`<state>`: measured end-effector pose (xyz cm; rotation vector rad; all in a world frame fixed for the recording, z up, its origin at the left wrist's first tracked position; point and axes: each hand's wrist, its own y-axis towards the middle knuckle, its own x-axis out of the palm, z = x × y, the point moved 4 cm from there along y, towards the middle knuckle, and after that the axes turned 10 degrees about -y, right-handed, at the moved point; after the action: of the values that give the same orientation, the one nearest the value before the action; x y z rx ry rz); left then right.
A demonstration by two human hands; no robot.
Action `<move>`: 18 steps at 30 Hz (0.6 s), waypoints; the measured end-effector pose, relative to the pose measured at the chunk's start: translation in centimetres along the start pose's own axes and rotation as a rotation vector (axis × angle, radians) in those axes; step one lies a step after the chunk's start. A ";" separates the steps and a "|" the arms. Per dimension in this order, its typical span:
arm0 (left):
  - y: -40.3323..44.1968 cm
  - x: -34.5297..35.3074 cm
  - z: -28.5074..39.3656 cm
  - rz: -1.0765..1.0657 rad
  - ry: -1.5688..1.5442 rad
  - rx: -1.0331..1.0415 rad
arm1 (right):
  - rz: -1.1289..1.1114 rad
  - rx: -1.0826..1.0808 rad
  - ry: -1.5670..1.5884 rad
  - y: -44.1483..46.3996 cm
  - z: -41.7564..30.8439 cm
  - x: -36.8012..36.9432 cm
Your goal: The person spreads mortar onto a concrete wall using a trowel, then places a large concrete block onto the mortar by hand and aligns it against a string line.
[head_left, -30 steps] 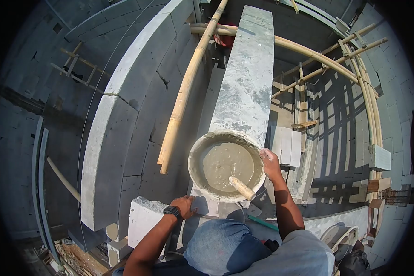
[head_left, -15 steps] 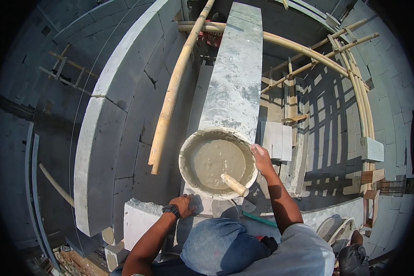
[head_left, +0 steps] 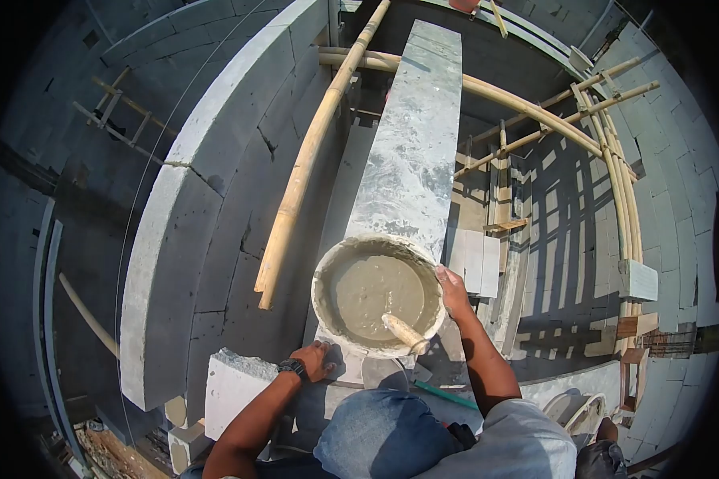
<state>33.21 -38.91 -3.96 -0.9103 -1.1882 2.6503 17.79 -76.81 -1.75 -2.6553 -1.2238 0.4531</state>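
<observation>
A round bucket with a pale, mortar-crusted rim stands at the near end of a long smeared plank. Wet grey mortar partly fills it. A tool with a pale wooden handle leans out over the near rim; its working end is hidden in the mortar. My right hand is closed on the bucket's right rim. My left hand, with a dark watch at the wrist, rests on the surface just below the bucket's left side, fingers loosely apart. It holds nothing, beside a broken white block.
The plank runs away from me. Left stand a bamboo pole and a block wall; right are bamboo scaffolding and white blocks. Near me lie a green-handled tool and, at lower right, another bucket.
The view has shifted slightly, so the bucket and plank sit a little lower. A person in red by the plank's far end is now nearly hidden. Both hands keep their places.
</observation>
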 end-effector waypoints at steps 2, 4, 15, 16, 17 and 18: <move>0.0 -0.1 -0.1 0.057 -0.010 0.004 | -0.012 0.017 -0.002 -0.4 -0.4 -0.2; 0.3 -0.1 0.1 0.091 -0.017 0.031 | -0.002 0.040 -0.037 -0.4 -0.1 -0.4; 0.6 -0.7 -0.9 0.189 -0.086 0.056 | 0.012 -0.015 -0.029 -0.7 -1.2 0.2; 0.6 -0.9 -1.0 0.204 -0.078 0.067 | 0.019 -0.018 -0.056 -0.6 -1.0 0.0; 0.8 -1.0 -1.1 0.202 -0.075 0.066 | 0.027 -0.018 -0.087 -0.5 -0.8 -0.2; 0.6 -1.2 -1.0 0.197 -0.077 0.062 | 0.054 -0.038 -0.131 -0.4 -0.7 -0.3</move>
<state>34.85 -39.05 -4.29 -0.9696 -1.0763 2.8833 17.54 -76.85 -0.96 -2.7348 -1.2103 0.6267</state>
